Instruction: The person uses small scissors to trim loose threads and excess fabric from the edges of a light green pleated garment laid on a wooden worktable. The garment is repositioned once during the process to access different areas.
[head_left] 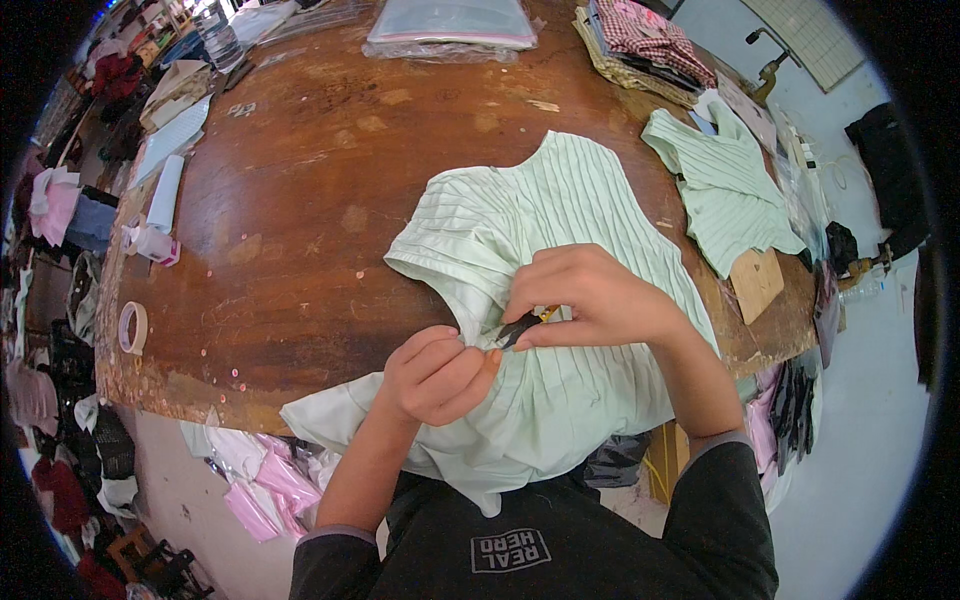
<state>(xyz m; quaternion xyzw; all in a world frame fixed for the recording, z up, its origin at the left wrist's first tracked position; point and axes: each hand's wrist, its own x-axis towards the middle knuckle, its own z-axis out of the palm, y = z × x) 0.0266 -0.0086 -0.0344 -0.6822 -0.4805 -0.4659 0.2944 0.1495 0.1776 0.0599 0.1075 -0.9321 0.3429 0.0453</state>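
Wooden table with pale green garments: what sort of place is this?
Probably a garment workshop: one pale green garment lies in front, a similar garment to its right, and folded fabric is stacked at the far right of the table.

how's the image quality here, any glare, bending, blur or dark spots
Head view: fisheye bends the edge of the wooden table into a curve; pale reflections streak the clear plastic packs; the picture's corners go black; the left hand and right hand look fairly sharp.
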